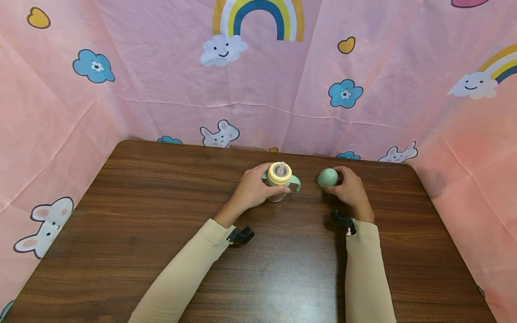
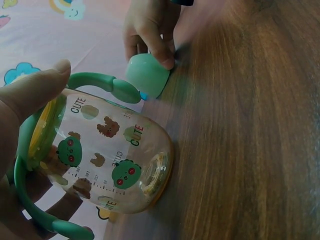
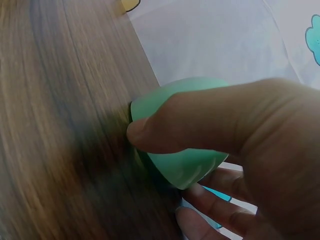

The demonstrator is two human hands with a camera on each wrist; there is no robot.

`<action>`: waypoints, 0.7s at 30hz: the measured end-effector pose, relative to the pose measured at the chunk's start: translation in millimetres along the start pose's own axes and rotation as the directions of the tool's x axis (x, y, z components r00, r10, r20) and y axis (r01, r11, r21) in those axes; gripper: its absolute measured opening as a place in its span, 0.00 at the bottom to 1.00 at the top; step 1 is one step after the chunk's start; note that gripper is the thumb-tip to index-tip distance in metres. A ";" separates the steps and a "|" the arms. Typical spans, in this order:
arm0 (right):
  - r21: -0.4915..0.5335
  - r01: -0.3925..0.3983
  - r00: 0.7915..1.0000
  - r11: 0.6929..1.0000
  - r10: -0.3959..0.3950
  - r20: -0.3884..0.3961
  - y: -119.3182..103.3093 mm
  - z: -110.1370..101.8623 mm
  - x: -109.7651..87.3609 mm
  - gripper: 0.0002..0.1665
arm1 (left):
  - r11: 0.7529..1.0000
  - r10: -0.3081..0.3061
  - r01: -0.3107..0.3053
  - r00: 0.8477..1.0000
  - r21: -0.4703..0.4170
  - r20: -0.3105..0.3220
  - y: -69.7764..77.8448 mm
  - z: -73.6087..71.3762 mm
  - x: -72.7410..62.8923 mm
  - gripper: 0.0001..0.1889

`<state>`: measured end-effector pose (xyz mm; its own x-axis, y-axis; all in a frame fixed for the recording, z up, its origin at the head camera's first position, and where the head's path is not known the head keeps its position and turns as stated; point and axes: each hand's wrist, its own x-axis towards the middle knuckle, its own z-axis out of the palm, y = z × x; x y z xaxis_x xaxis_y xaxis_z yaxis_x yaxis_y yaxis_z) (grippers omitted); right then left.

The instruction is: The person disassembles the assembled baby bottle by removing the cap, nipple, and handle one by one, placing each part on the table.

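A clear baby sippy cup (image 2: 107, 150) with a yellow collar, green handles and printed cartoon figures stands on the table. My left hand (image 1: 258, 186) grips it around the upper part, thumb on the near side. Its clear spout (image 1: 281, 168) points up, uncovered. To the right, my right hand (image 1: 350, 188) holds a rounded green cap (image 1: 327, 178) between thumb and fingers. In the right wrist view the cap (image 3: 185, 130) has its open rim facing the wood, close to the surface, with the thumb across its side. The far fingers are partly hidden behind it.
The brown wooden table (image 1: 141, 215) fills the lower view. A pink cloth (image 1: 266, 85) with rainbows, clouds and rabbits hangs behind it and along both sides. Black straps (image 1: 241, 235) sit at both wrists.
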<state>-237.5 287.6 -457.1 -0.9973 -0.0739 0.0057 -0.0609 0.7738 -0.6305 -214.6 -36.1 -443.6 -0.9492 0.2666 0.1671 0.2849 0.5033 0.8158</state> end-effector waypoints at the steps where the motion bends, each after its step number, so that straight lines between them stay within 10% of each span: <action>1: 0.001 -0.003 1.000 1.000 0.003 0.000 -0.1 -0.1 -0.2 0.42 | 1.000 -0.002 0.002 1.000 -0.001 0.000 0.2 0.0 -0.1 0.42; 21: -0.015 0.007 1.000 1.000 -0.007 -0.002 1.2 -0.9 -1.2 0.42 | 1.000 -0.008 0.008 1.000 -0.006 0.000 1.5 -0.2 -1.0 0.42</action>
<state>-236.4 289.2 -457.2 -0.9969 -0.0776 0.0119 -0.0683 0.7828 -0.6185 -213.3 -35.8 -442.5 -0.9517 0.2619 0.1604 0.2760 0.5005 0.8206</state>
